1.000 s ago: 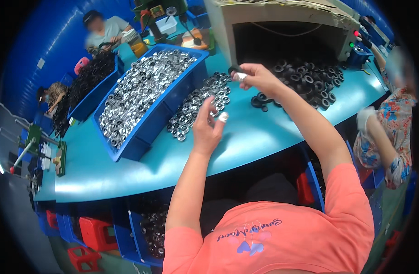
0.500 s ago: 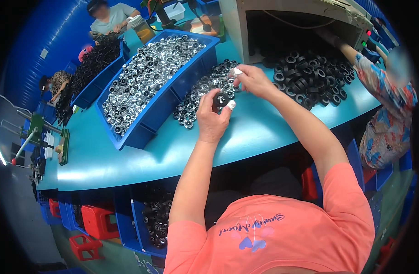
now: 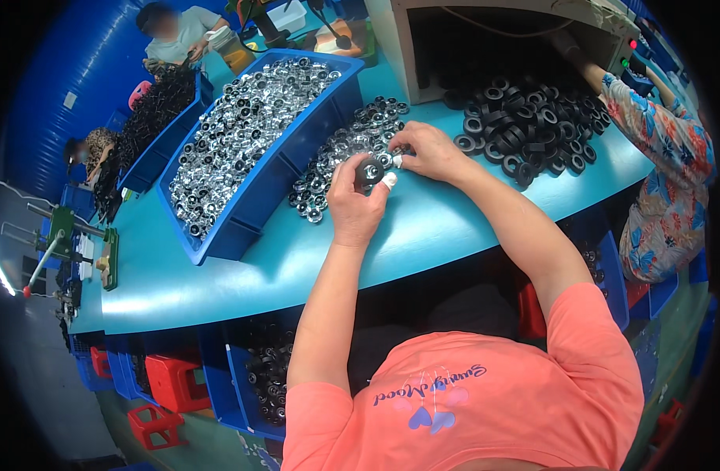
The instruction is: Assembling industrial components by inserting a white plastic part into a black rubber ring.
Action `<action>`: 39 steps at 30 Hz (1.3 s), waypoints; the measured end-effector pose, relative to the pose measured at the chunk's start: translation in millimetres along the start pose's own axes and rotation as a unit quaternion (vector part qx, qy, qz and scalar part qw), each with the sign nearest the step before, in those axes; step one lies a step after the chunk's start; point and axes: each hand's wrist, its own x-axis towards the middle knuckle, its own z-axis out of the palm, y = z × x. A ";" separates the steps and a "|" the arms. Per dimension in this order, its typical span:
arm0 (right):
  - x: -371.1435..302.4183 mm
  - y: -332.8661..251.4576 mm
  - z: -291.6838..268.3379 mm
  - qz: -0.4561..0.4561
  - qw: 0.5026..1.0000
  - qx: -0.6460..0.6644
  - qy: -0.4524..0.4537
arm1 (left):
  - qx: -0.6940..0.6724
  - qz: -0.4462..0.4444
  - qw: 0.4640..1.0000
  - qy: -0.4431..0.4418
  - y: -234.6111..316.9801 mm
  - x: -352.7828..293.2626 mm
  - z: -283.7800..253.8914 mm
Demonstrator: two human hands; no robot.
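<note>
My left hand [image 3: 357,200] is raised over the table, with a black wheel-like ring [image 3: 369,173] gripped between fingers and thumb; a paler center shows in it. Close beside it, my right hand [image 3: 431,153] has its fingers bent toward the thumb around a small silver-and-black hub [image 3: 387,159], partly covered by the fingertips. White covers wrap both thumb tips. Behind the hands lies a loose pile of similar shiny hubs [image 3: 313,196]. A heap of black rubber rings [image 3: 525,129] sits to the right of my right hand.
A long blue bin [image 3: 258,200] full of shiny hubs stands left on the teal table [image 3: 297,275]. Behind the ring heap is a pale machine housing [image 3: 403,55]. A co-worker's patterned sleeve [image 3: 639,110] reaches in at right. Red stools [image 3: 175,381] stand below left.
My right hand has come down and nearer the left hand, away from the far part of the hub pile. My left hand keeps the black ring and has shifted slightly left.
</note>
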 end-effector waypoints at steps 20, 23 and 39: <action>-4.4 -25.1 -4.7 -0.063 0.922 0.377 -0.059 | -0.065 -0.015 0.998 0.023 -9.3 1.5 4.3; -3.8 -22.5 -7.6 -0.013 0.895 0.442 -0.058 | -0.043 -0.035 0.998 -0.001 -10.0 0.9 1.6; -3.1 -22.1 -17.6 0.063 0.848 0.524 -0.047 | -0.133 -0.054 0.990 -0.009 -17.6 0.0 2.1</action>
